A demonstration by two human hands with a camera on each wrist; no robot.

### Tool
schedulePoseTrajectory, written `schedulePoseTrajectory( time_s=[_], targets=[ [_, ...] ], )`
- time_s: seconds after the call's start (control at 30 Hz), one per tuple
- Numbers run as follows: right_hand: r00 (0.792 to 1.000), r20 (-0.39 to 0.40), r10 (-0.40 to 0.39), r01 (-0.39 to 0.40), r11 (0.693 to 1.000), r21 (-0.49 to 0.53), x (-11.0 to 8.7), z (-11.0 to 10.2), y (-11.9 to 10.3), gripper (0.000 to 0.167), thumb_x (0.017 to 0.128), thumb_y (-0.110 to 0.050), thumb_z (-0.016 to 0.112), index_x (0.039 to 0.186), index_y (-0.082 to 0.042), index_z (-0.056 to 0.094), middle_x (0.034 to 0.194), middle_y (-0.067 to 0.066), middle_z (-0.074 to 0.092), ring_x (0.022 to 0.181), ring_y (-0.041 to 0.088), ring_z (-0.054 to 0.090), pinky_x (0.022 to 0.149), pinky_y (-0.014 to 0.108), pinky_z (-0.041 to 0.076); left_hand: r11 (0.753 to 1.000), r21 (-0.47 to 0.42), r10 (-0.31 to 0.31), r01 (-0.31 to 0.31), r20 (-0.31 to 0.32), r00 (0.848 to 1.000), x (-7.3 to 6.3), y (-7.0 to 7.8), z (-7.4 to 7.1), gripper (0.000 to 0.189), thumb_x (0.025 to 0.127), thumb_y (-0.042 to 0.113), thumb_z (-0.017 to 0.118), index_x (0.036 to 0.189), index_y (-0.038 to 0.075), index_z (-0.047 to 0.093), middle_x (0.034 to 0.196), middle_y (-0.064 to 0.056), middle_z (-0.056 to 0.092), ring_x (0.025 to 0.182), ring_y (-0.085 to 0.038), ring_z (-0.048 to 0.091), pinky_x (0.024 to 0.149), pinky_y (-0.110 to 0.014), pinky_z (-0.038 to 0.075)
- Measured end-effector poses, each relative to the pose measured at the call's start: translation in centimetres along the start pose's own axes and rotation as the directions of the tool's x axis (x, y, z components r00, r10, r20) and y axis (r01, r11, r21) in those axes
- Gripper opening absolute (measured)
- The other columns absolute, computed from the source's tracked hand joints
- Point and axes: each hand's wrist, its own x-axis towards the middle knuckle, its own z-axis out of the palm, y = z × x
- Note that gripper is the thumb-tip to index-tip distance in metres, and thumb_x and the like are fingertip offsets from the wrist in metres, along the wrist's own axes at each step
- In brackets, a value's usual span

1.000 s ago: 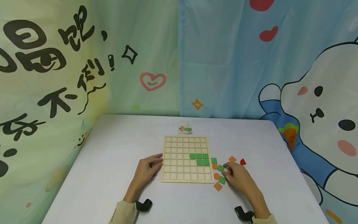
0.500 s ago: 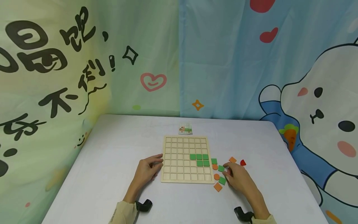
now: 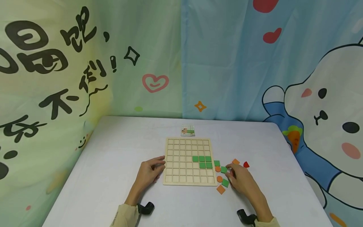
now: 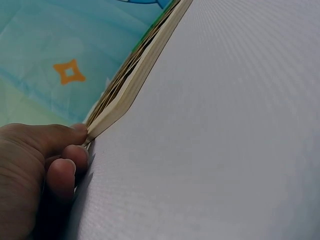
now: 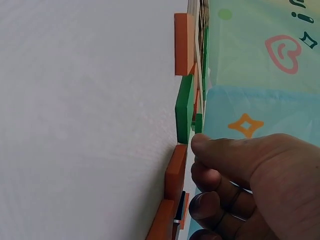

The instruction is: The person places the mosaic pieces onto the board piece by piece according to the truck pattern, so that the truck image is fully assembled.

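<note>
A square wooden grid board [image 3: 178,171] lies on the table, with several green square tiles [image 3: 202,158] set in its cells at the right. My left hand [image 3: 150,170] rests against the board's left edge, fingers extended; up close its fingertips [image 4: 79,134] touch the wooden rim. Right of the board, my right hand [image 3: 241,178] pinches a loose green tile [image 3: 223,170] at its right side with thumb and index finger. In the right wrist view the thumb [image 5: 202,142] comes right up to that tile, the other fingers curled below.
Loose pieces surround the right hand: orange round tiles [image 3: 219,179], orange squares [image 3: 221,189], other green tiles [image 3: 225,183] and a red piece [image 3: 246,164]. A small picture card [image 3: 187,130] lies behind the board. A printed curtain [image 3: 221,63] hangs beyond the white table [image 3: 127,135].
</note>
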Motion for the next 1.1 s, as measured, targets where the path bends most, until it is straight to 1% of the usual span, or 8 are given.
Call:
schedulePoseTrajectory(
  time_s=[0.33, 0.5, 0.7, 0.87, 0.97, 1.1],
  targets=[
    [0.998, 0.027, 0.050, -0.051, 0.999, 0.013, 0.1, 0.2, -0.5, 0.035, 0.096, -0.014, 0.076, 0.128, -0.001, 0.071, 0.079, 0.001, 0.055, 0.075, 0.015, 0.049, 0.065, 0.026, 0.038, 1.000, -0.005, -0.017, 0.017, -0.001, 1.000, -0.1, 0.2, -0.1, 0.021, 0.098, 0.012, 0.076, 0.118, 0.006, 0.080, 0.139, -0.007, 0.073, 0.042, -0.009, 0.055, 0.041, -0.027, 0.048],
    [0.998, 0.040, 0.056, -0.057, 0.998, 0.016, 0.4, 0.6, -0.9, 0.036, 0.097, -0.015, 0.077, 0.130, -0.001, 0.070, 0.080, 0.001, 0.056, 0.075, 0.015, 0.049, 0.065, 0.026, 0.039, 1.000, -0.014, -0.017, 0.017, 0.000, 1.000, -0.1, 0.2, 0.0, 0.021, 0.098, 0.012, 0.076, 0.118, 0.006, 0.080, 0.139, -0.008, 0.073, 0.042, -0.009, 0.055, 0.041, -0.027, 0.048],
    [0.999, 0.021, 0.028, -0.028, 0.999, 0.021, 0.7, 0.9, -1.5, 0.037, 0.096, -0.015, 0.078, 0.129, -0.001, 0.071, 0.079, 0.000, 0.054, 0.075, 0.014, 0.048, 0.065, 0.025, 0.038, 1.000, -0.022, -0.012, 0.012, -0.001, 1.000, -0.1, 0.2, 0.0, 0.022, 0.098, 0.012, 0.076, 0.119, 0.007, 0.080, 0.139, -0.008, 0.073, 0.042, -0.010, 0.054, 0.041, -0.027, 0.048],
    [1.000, -0.006, -0.010, 0.011, 0.999, 0.030, 0.8, 1.1, -2.0, 0.035, 0.096, -0.013, 0.077, 0.128, 0.000, 0.071, 0.078, -0.001, 0.055, 0.073, 0.012, 0.047, 0.064, 0.024, 0.038, 1.000, -0.024, -0.014, 0.014, 0.002, 1.000, -0.1, 0.2, 0.1, 0.022, 0.098, 0.012, 0.076, 0.119, 0.007, 0.080, 0.139, -0.009, 0.073, 0.042, -0.009, 0.054, 0.041, -0.027, 0.048],
    [0.999, -0.017, -0.031, 0.032, 0.998, 0.047, 1.0, 1.3, -2.4, 0.034, 0.096, -0.012, 0.077, 0.126, 0.001, 0.071, 0.080, 0.001, 0.057, 0.074, 0.013, 0.048, 0.064, 0.025, 0.039, 1.000, -0.020, -0.010, 0.010, 0.003, 1.000, -0.1, 0.2, 0.1, 0.022, 0.099, 0.012, 0.075, 0.119, 0.007, 0.080, 0.139, -0.008, 0.073, 0.043, -0.009, 0.054, 0.041, -0.027, 0.048],
    [0.997, -0.027, -0.074, 0.075, 0.997, 0.034, 1.3, 1.8, -2.8, 0.032, 0.096, -0.013, 0.077, 0.126, -0.001, 0.072, 0.096, 0.005, 0.069, 0.082, 0.015, 0.052, 0.073, 0.029, 0.046, 1.000, -0.016, -0.001, 0.001, -0.001, 1.000, -0.1, 0.1, 0.1, 0.021, 0.099, 0.012, 0.075, 0.119, 0.007, 0.080, 0.138, -0.008, 0.073, 0.043, -0.009, 0.054, 0.041, -0.027, 0.048]
  ],
)
